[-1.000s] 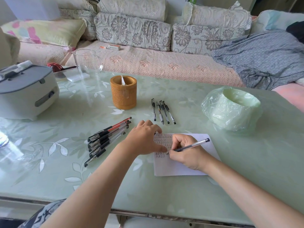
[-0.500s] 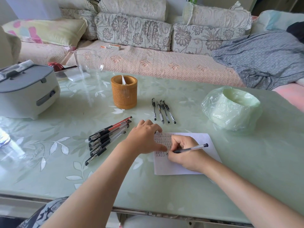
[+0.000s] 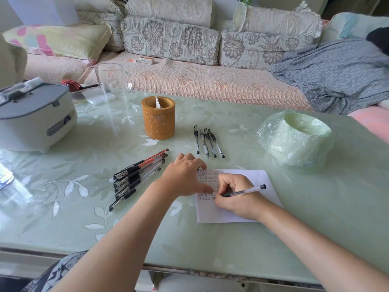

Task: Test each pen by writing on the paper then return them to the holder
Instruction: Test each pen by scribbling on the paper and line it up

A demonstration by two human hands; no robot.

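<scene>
Pinched in right hand (image 3: 235, 200): one clear-barrelled pen (image 3: 245, 192). The fingers are curled close round its dark grip section and the cap end angles out to my right. The tip is down on the paper (image 3: 260, 179); the fingers hide the actual contact.

Left hand (image 3: 185, 178) holds nothing. It rests on the sheet's upper-left corner, fingers spread and thumb pressing flat, pinning the sheet. The thumb sits just beside the right hand's knuckles.

Paper lies flat on the table (image 3: 210, 247), near edge toward me. Rows of small repeated marks fill its upper left. The lower part and the right side are bare.

Bundle (image 3: 136, 178) of pens just left of the left hand, roughly parallel, caps toward me, one red-barrelled. I cannot count them surely.

Four pens (image 3: 207, 142) lie side by side beyond the paper, between it and the holder (image 3: 158, 119).

Holder stands upright, well apart from both hands. I see no pen in it, only a pale scrap poking up.

My read:
- Testing is well under way, judging by the many marks.
- I cannot tell which pile is tested and which is waiting.
- Returning has not begun; every pen in view is outside the holder.
- Left to do: finish this pen, test the rest, then load them all.

Around the edges: cooker (image 3: 33, 116) far left, glass vase (image 3: 111, 81) behind, bagged roll (image 3: 294, 138) right.
</scene>
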